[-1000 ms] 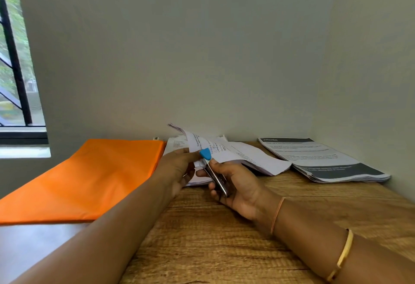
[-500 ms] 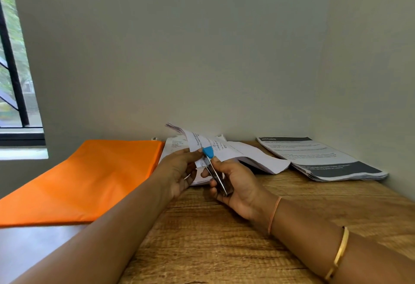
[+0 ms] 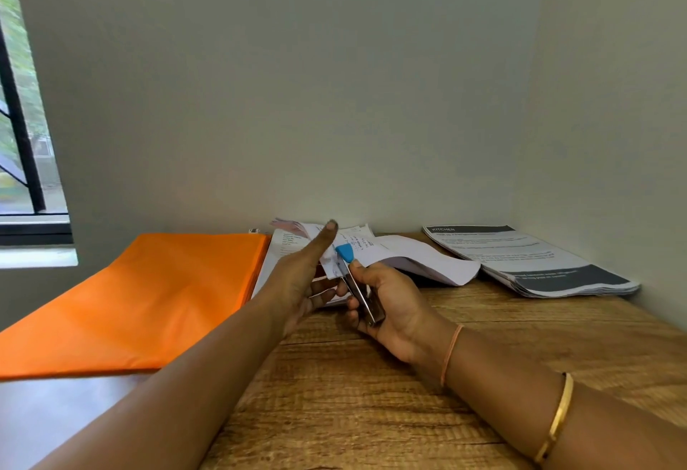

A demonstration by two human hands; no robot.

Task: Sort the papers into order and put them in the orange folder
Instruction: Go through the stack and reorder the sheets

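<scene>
One orange folder [image 3: 148,302] lies flat along the desk's [image 3: 371,395] left edge, reaching the back edge. The left hand [image 3: 301,283] reaches forward from a straight forearm, its index finger [image 3: 327,235] straight against a curled sheet of the loose papers [image 3: 416,257] at mid back edge. Its lower fingers bend beneath, but I cannot tell whether they pinch the sheet. The right hand [image 3: 394,302], palm turned inward, grasps one blue-tipped stapler [image 3: 358,291], apparently closed over the sheet's edge. A second, printed stack [image 3: 539,261] lies in the back right corner.
</scene>
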